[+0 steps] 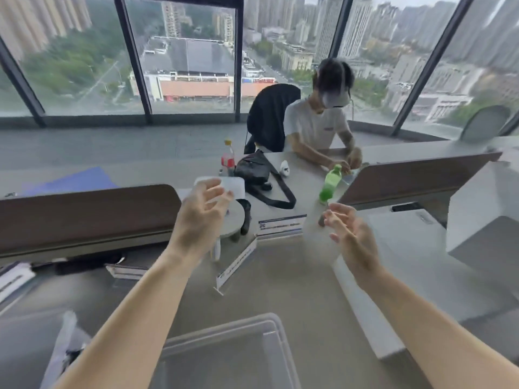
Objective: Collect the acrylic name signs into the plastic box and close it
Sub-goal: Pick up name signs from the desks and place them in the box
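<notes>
Both arms are stretched out over the grey desk (280, 290), and the whole shot is pretty smeared, so small details are mushy. The left hand (200, 217) is up in the air with fingers spread wide and loosely curled, nothing in it. The right hand (349, 234) is the same deal: open, fingers fanned, holding nothing as far as I can see.

The clear plastic box (230, 352) sits at the near edge of the desk between the two forearms. Its lower part runs off the bottom of the frame and the left forearm covers its left corner. It's see-through and I can't make out anything inside.

Three acrylic name signs are out on the desk, none in the box. One sign (282, 224) stands facing the camera just past the hands, with a blue strip and print too blurred to read. A second sign (238, 263) stands edge-on, angled toward the camera, between the hands. A third sign (126, 272) lies further left, its right end hidden behind the left forearm.

A white lid-like panel (230, 185) peeks out behind the left fingers; can't tell if it belongs to the box. Past that there's a black bag (258, 169), a green bottle (330, 183) and a red-labelled bottle (228, 158). Another person (317, 124) sits across the desk, hands partly hidden by a brown divider (415, 175).
</notes>
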Demonstrator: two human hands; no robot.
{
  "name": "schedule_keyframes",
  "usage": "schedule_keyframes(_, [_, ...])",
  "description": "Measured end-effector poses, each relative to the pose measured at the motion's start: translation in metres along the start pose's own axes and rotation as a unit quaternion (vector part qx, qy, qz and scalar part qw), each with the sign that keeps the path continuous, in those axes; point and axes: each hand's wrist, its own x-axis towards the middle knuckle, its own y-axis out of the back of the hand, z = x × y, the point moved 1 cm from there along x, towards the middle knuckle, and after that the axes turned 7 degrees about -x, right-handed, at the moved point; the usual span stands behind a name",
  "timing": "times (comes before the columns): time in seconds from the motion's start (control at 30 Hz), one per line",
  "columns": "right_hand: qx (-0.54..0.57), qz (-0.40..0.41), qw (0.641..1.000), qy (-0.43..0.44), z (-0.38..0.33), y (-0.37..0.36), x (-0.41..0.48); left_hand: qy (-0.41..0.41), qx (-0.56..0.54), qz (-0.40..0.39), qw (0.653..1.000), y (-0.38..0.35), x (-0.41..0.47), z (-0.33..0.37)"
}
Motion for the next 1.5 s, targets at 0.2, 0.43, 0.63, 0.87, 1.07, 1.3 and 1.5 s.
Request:
schedule_keyframes(0.2, [0.019,0.007,0.999,-0.050,0.033,0.036,0.075,0.100,-0.060,0.038,0.992,-0.090,0.022,-0.032])
schedule_keyframes(0.43, [0.025,-0.015,0.993,-0.119,0.091,0.000,0.131,0.254,-0.122,0.019,0.959,-0.136,0.063,-0.119])
schedule_keyframes(0.63, [0.018,-0.004,0.980,-0.200,0.193,-0.054,0.194,0.319,-0.186,0.051,0.928,-0.176,0.104,-0.239])
schedule_keyframes(0.87, [-0.040,-0.045,0.971,-0.230,0.280,-0.110,0.268,0.263,-0.056,0.077,0.960,-0.228,0.165,-0.329])
schedule_keyframes(1.07, [0.004,-0.048,0.987,-0.154,0.302,-0.133,0.283,0.206,0.008,0.129,0.970,-0.236,0.187,-0.358])
schedule_keyframes(1.3, [0.039,0.064,0.984,-0.161,0.271,-0.113,0.268,0.166,-0.004,0.119,0.979,-0.249,0.171,-0.306])
schedule_keyframes(1.5, [0.072,0.080,0.988,-0.112,0.145,-0.059,0.237,0.085,0.067,0.131,0.986,-0.222,0.151,-0.181])
